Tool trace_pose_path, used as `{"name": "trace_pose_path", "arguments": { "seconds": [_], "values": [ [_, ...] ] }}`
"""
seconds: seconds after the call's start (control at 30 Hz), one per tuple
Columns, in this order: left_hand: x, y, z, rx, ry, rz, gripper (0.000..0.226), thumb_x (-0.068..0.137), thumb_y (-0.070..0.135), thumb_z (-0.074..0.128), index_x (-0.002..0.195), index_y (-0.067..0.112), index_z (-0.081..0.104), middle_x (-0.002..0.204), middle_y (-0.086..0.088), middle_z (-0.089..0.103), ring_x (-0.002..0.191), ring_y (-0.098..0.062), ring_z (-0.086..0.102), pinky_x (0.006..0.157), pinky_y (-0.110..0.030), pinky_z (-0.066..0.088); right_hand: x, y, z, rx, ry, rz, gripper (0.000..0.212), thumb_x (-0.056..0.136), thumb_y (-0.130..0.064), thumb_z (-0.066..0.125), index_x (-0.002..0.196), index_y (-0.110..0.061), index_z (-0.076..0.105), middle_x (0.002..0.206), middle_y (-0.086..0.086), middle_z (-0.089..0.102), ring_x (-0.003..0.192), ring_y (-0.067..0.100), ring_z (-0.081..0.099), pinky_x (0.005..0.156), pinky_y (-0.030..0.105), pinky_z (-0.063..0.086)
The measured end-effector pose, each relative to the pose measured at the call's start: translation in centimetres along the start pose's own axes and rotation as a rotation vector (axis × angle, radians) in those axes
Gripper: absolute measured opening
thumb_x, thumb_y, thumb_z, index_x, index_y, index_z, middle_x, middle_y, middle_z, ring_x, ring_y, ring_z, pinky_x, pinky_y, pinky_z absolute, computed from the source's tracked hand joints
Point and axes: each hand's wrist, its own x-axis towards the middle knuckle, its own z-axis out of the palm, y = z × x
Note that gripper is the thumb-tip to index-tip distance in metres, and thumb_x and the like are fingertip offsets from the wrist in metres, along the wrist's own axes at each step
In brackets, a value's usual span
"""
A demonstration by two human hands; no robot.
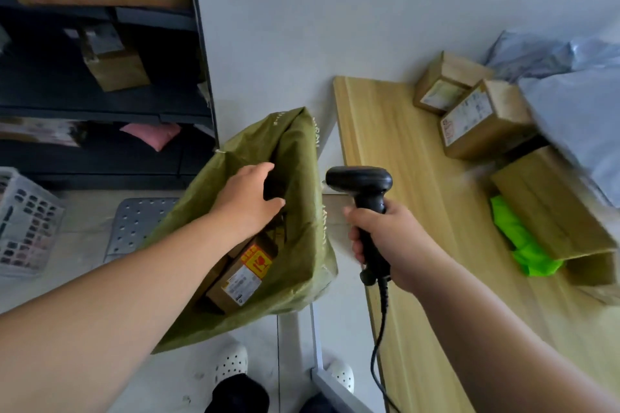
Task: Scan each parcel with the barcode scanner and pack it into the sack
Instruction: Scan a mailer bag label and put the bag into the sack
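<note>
An olive-green woven sack (295, 157) stands open on the floor beside the table. Inside it lies a brown cardboard parcel (240, 278) with a white label and a yellow sticker. My left hand (248, 201) reaches into the sack's mouth above that parcel, its fingers loosely curved around a dark gap, with nothing plainly held. My right hand (385, 238) grips the handle of the black corded barcode scanner (360, 181), whose head points left toward the sack. Two small labelled cardboard parcels (483, 117) sit at the back of the wooden table (396, 151).
An open cardboard box (553, 208) with bright green material (523, 245) lies on the table's right side, under grey poly mailers (577, 104). Dark shelving (100, 111) with boxes stands at the left, a white crate (27, 221) on the floor below. My white shoes (231, 362) are near the table leg.
</note>
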Motion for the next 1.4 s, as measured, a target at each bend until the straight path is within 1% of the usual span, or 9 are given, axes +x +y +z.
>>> {"name": "trace_pose_path", "arguments": {
  "seconds": [0.17, 0.4, 0.63, 0.87, 0.97, 1.13, 1.23, 1.3, 1.4],
  "values": [
    [-0.6, 8.1, 0.7, 0.053, -0.009, 0.149, 0.07, 0.089, 0.033, 0.063, 0.149, 0.02, 0.029, 0.153, -0.001, 0.032, 0.138, -0.021, 0.034, 0.11, -0.038, 0.034, -2.8, -0.3, -6.6, 0.048, 0.112, -0.034, 0.019, 0.092, -0.017, 0.067, 0.103, -0.006, 0.057, 0.07, 0.008, 0.056, 0.055, 0.018, 0.051, 0.054, 0.032, 0.047],
    [-1.3, 20.4, 5.5, 0.16, -0.077, 0.319, 0.071, 0.089, 0.039, 0.062, 0.149, 0.022, 0.028, 0.152, -0.002, 0.033, 0.136, -0.023, 0.037, 0.106, -0.038, 0.036, -6.4, 1.3, -17.4, 0.119, 0.309, -0.073, 0.015, 0.091, -0.016, 0.067, 0.098, -0.009, 0.057, 0.068, 0.007, 0.057, 0.052, 0.018, 0.051, 0.05, 0.029, 0.047],
    [-3.0, 33.3, 11.8, 0.14, -0.125, 0.441, 0.07, 0.089, 0.043, 0.062, 0.148, 0.024, 0.029, 0.152, -0.004, 0.034, 0.133, -0.025, 0.041, 0.101, -0.036, 0.039, -9.6, 3.1, -28.0, 0.207, 0.44, -0.173, 0.013, 0.092, -0.014, 0.066, 0.089, -0.011, 0.054, 0.065, 0.006, 0.054, 0.051, 0.018, 0.05, 0.049, 0.029, 0.046],
    [-2.0, 44.1, 17.3, 0.256, -0.031, 0.605, 0.077, 0.086, 0.048, 0.063, 0.147, 0.016, 0.03, 0.145, -0.011, 0.039, 0.132, -0.03, 0.04, 0.106, -0.038, 0.036, -10.0, 4.7, -36.1, 0.324, 0.492, -0.262, 0.014, 0.092, -0.013, 0.065, 0.089, -0.01, 0.052, 0.06, 0.006, 0.048, 0.042, 0.016, 0.045, 0.039, 0.022, 0.037],
    [-1.2, 47.3, 19.7, 0.34, -0.024, 0.627, 0.085, 0.086, 0.051, 0.062, 0.15, 0.016, 0.019, 0.15, -0.012, 0.03, 0.136, -0.031, 0.034, 0.109, -0.042, 0.034, -9.5, 5.1, -38.5, 0.362, 0.495, -0.276, 0.016, 0.091, -0.016, 0.066, 0.088, -0.011, 0.051, 0.06, 0.005, 0.05, 0.044, 0.017, 0.045, 0.042, 0.024, 0.039],
    [0.6, 50.5, 22.8, 0.543, 0.008, 0.615, 0.098, 0.085, 0.056, 0.06, 0.153, 0.021, -0.001, 0.161, -0.011, 0.002, 0.145, -0.034, 0.012, 0.113, -0.046, 0.024, -8.2, 5.7, -41.3, 0.415, 0.503, -0.316, 0.014, 0.09, -0.015, 0.067, 0.089, -0.01, 0.055, 0.062, 0.004, 0.054, 0.047, 0.015, 0.05, 0.048, 0.029, 0.044],
    [2.0, 51.2, 24.2, 0.643, 0.043, 0.606, 0.099, 0.086, 0.055, 0.059, 0.153, 0.024, -0.007, 0.161, -0.011, -0.005, 0.146, -0.036, 0.009, 0.112, -0.049, 0.025, -7.5, 6.0, -42.4, 0.439, 0.494, -0.327, 0.015, 0.09, -0.015, 0.067, 0.089, -0.009, 0.054, 0.063, 0.004, 0.054, 0.048, 0.016, 0.05, 0.05, 0.031, 0.044],
    [3.1, 51.5, 24.7, 0.671, 0.047, 0.558, 0.096, 0.087, 0.05, 0.06, 0.153, 0.025, -0.005, 0.16, -0.014, 0.001, 0.142, -0.038, 0.018, 0.108, -0.049, 0.031, -7.0, 6.0, -42.9, 0.437, 0.496, -0.328, 0.015, 0.09, -0.015, 0.067, 0.088, -0.009, 0.053, 0.064, 0.005, 0.054, 0.05, 0.018, 0.05, 0.051, 0.032, 0.044],
    [4.8, 51.3, 25.0, 0.627, 0.1, 0.552, 0.06, 0.095, 0.032, 0.053, 0.145, 0.021, 0.022, 0.141, -0.017, 0.038, 0.119, -0.038, 0.048, 0.085, -0.045, 0.044, -6.6, 6.1, -43.4, 0.439, 0.501, -0.329, 0.016, 0.091, -0.016, 0.067, 0.088, -0.009, 0.053, 0.065, 0.005, 0.054, 0.051, 0.018, 0.05, 0.051, 0.031, 0.044]
  ]
}}
